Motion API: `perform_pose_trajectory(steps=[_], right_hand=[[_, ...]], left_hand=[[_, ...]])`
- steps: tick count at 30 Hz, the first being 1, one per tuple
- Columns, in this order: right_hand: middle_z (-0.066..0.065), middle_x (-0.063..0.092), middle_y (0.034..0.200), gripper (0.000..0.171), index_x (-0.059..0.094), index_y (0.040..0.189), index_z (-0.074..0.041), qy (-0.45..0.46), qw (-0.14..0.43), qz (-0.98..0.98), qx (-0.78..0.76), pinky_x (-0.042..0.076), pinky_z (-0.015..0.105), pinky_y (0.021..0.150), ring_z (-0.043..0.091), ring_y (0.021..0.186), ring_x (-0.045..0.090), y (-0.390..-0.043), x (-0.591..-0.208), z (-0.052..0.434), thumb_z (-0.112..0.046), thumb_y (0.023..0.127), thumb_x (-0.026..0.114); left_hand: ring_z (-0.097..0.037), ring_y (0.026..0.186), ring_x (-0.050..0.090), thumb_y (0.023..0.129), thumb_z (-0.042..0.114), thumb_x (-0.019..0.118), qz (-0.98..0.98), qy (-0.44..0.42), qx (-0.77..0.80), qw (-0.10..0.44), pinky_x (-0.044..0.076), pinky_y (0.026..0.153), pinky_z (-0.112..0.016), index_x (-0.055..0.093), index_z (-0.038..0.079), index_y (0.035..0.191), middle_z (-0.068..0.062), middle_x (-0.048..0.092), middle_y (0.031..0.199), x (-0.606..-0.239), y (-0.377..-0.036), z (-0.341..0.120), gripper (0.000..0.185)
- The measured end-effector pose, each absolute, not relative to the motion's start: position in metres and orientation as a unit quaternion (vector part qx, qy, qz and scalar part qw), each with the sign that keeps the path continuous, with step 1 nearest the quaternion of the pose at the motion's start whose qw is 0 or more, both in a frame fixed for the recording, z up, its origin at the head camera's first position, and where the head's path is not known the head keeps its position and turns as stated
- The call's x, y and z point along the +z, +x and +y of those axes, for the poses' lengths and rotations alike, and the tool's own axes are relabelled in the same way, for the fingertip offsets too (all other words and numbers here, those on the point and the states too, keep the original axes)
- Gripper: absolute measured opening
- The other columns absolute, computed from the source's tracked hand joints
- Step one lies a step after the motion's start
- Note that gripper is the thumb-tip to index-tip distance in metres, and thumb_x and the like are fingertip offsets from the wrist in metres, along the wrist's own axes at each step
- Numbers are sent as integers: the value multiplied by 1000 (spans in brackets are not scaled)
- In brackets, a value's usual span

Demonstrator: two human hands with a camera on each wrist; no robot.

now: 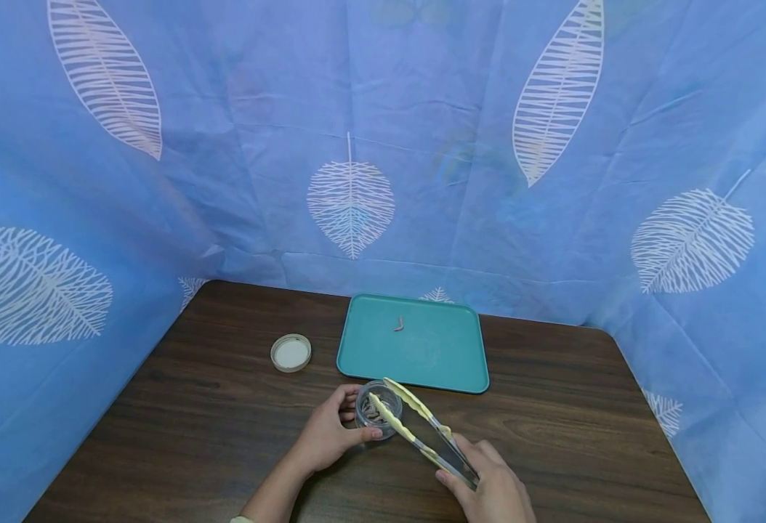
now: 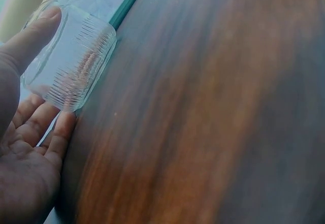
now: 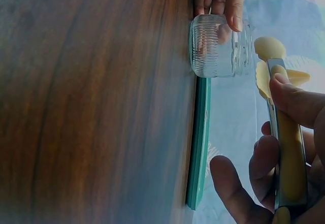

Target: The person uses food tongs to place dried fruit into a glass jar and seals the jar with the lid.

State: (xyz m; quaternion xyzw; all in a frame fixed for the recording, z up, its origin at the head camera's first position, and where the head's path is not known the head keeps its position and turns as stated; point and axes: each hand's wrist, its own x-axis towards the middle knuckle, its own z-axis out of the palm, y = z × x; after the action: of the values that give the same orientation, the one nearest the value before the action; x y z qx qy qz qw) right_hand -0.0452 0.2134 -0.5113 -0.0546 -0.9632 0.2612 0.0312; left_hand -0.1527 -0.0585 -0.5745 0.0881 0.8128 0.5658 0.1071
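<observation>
Dark wooden table (image 1: 226, 407) — left hand (image 1: 327, 436) curled round glass jar (image 1: 378, 410); right hand (image 1: 497, 490) gripping tongs (image 1: 416, 428), tips seemingly inside.

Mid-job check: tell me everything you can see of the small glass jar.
The glass jar is small, clear and ribbed round its lower wall, standing upright and lidless on the dark wooden table, just before the teal tray. The left hand grips its side. Small pale pieces lie inside. The tongs tips reach over its mouth.
</observation>
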Motion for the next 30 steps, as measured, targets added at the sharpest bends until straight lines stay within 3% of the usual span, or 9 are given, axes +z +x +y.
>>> perform_pose_trajectory(steps=[10,30], right_hand=[[-7,61,98,72,70,145,-18,-64,12,-961,270,37,23,59,2,67,42,-49,-514,212,-42,82,94],[3,65,104,97,54,157,-4,-94,-8,-950,298,42,25,61,10,74,51,-61,-513,205,-48,81,94]], left_hand=[[-26,126,67,83,38,97,811,83,569,109,58,106,-41,59,13,148,-11,67,141,-572,-151,-58,80],[-29,125,67,83,38,97,816,85,562,104,59,106,-44,58,12,149,-14,67,143,-572,-150,-58,80]])
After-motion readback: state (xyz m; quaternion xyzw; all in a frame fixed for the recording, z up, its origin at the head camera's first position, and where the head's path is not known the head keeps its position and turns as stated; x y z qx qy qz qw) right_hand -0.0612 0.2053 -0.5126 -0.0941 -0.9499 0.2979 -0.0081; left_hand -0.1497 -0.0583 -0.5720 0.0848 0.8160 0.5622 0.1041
